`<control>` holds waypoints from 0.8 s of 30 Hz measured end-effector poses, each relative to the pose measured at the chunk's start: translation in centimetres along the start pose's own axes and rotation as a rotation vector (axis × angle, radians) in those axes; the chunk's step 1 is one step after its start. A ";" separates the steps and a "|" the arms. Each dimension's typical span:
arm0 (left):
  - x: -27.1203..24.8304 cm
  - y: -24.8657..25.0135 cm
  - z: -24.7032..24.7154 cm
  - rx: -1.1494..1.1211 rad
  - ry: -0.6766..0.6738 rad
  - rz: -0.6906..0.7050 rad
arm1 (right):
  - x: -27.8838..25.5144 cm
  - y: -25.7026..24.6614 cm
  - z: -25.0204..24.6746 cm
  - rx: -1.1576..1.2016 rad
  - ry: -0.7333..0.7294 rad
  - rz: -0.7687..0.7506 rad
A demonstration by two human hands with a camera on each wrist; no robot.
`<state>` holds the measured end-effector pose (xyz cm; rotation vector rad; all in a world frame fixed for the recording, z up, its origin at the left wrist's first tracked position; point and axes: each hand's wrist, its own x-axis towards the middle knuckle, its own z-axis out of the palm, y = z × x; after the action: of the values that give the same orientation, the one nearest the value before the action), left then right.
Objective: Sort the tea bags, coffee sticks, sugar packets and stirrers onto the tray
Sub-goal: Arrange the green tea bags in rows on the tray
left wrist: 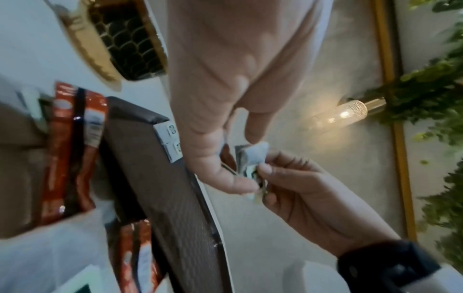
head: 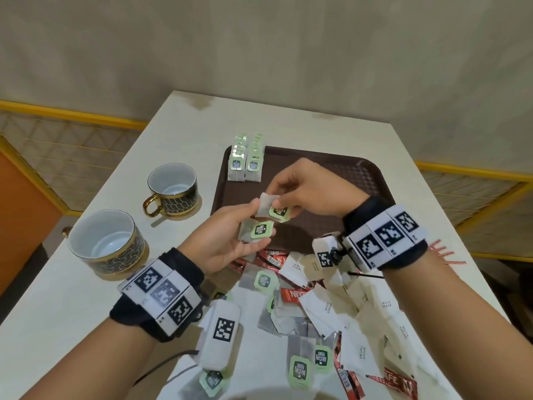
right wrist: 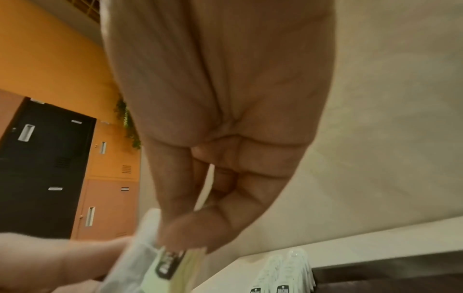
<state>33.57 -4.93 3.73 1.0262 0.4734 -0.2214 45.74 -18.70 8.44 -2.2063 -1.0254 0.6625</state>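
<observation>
Above the near edge of the brown tray (head: 340,174), both hands meet. My left hand (head: 230,241) holds a tea bag with a green tag (head: 258,230) in its fingers. My right hand (head: 300,189) pinches a second tea bag (head: 274,207) by its tag, just above the first. In the left wrist view the left hand (left wrist: 225,158) and the right hand (left wrist: 288,178) both grip the tea bags (left wrist: 253,156). In the right wrist view the right hand (right wrist: 200,228) pinches the tea bag tag (right wrist: 170,261). Two rows of tea bags (head: 246,160) stand at the tray's far left corner.
A mixed pile of tea bags, white sugar packets (head: 320,307) and red coffee sticks (head: 271,259) covers the near table. Red-striped stirrers (head: 444,252) lie at the right. Two black-and-gold cups (head: 173,189) (head: 106,241) stand left of the tray.
</observation>
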 end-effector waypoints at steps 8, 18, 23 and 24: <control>-0.3 -0.1 -1.4 0.422 -0.011 0.116 | -1.2 0.4 1.6 0.076 0.053 -0.025; -2.6 -0.3 -6.3 0.104 0.183 0.131 | -2.5 1.3 8.3 -0.414 -0.168 0.008; -3.1 -0.4 -5.8 -0.148 0.085 0.135 | -1.8 0.1 11.2 -0.739 -0.249 -0.063; -3.2 -0.5 -5.6 -0.209 0.057 0.122 | -1.6 0.1 11.2 -0.738 -0.268 -0.050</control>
<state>28.99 -0.45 2.48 0.8551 0.4732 -0.0332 37.53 -16.51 1.00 -2.7401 -1.6616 0.6332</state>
